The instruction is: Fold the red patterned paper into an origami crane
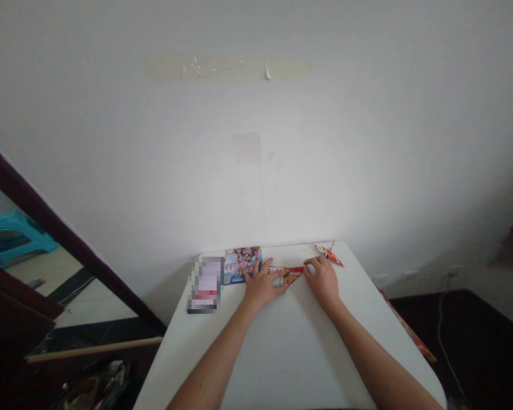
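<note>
A red and yellow printed piece of folded paper lies on the white table between my hands. My left hand rests flat with spread fingers, pressing on the paper's left part and reaching the edge of a blue printed leaflet. At the paper's right tip, my right hand is closed, thumb and fingertips pinching the pointed end. Just beyond the right hand sits a folded red and white paper shape with pointed ends. My left palm hides some of the paper beneath it.
On the table's left side lies a phone-like rectangle, blurred by pixelation. The white table stands against a wall with tape strips. A blue plastic stool shows at far left; a cable hangs at right.
</note>
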{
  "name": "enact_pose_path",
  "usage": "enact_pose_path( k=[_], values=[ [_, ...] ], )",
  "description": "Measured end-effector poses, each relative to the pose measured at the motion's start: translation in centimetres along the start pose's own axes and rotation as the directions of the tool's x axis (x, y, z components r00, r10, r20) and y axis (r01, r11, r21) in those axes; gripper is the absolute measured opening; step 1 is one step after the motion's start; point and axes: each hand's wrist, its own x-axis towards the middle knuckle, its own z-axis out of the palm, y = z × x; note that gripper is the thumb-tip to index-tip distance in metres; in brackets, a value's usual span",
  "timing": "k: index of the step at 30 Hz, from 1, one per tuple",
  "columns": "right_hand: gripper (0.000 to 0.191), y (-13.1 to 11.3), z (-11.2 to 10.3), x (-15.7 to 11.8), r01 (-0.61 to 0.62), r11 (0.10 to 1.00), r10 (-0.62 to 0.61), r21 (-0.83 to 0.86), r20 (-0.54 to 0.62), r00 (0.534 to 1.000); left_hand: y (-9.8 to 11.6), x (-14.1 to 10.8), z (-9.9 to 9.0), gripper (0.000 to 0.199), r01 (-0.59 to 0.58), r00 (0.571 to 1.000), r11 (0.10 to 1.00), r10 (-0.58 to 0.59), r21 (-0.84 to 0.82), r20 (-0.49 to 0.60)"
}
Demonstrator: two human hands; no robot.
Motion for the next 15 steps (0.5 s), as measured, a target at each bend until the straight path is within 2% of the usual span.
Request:
enact_pose_path(
  k=[3, 5, 9, 15],
  values=[
    [0.019, 0.4, -0.6, 0.1, 0.047, 0.998, -0.047, 0.040, 0.009, 0.999, 0.1, -0.1, 0.0, 0.045, -0.004, 1.000, 1.000, 0.004, 0.002, -0.014],
    [0.017, 0.3, -0.6, 0.1, 0.058, 0.996, -0.062, 0.064, 0.059, 0.996, 0.2, -0.2, 0.0, 0.044, 0.002, 0.999, 1.000, -0.002, 0.007, -0.033],
    [0.015, -0.3, -0.3, -0.2, 0.019, 0.999, -0.026, 0.046, 0.161, 0.987, 0.4, -0.2, 0.0, 0.043, 0.021, 0.998, 1.000, -0.021, 0.002, -0.054],
    [0.016, -1.0, -0.3, -0.6, -0.052, 0.999, 0.053, -0.014, 0.132, 0.990, 0.4, -0.2, 0.1, 0.043, 0.018, 0.998, 1.000, -0.018, -0.004, -0.054]
  ],
)
